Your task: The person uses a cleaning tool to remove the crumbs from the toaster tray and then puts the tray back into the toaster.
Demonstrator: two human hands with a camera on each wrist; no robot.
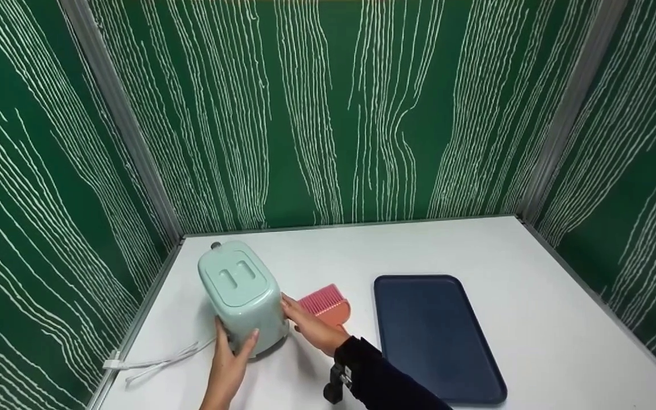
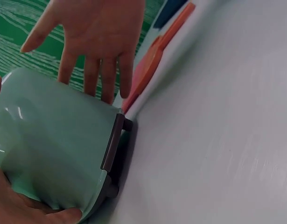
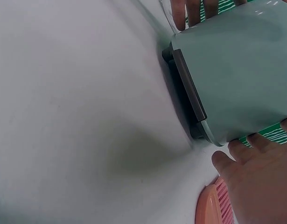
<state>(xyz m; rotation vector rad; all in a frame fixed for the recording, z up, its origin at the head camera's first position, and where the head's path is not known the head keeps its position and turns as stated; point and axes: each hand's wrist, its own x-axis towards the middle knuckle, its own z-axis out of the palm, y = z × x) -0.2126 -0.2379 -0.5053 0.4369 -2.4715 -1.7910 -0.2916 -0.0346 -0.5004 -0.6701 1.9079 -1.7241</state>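
Note:
A mint-green toaster with a lidded top stands on the white table, left of the middle. My left hand touches its left side with the fingers, and the thumb lies over the front face. On the other side my right hand reaches along the toaster's right side. Its fingers look straight and spread in the left wrist view, fingertips partly hidden behind the toaster. The dark strip low on the toaster faces me in the right wrist view.
Just right of the toaster lies a pink ribbed thing with an orange edge, partly behind my right hand. Farther right is a dark blue tray. A white cord with a plug trails left. Green patterned walls enclose the table.

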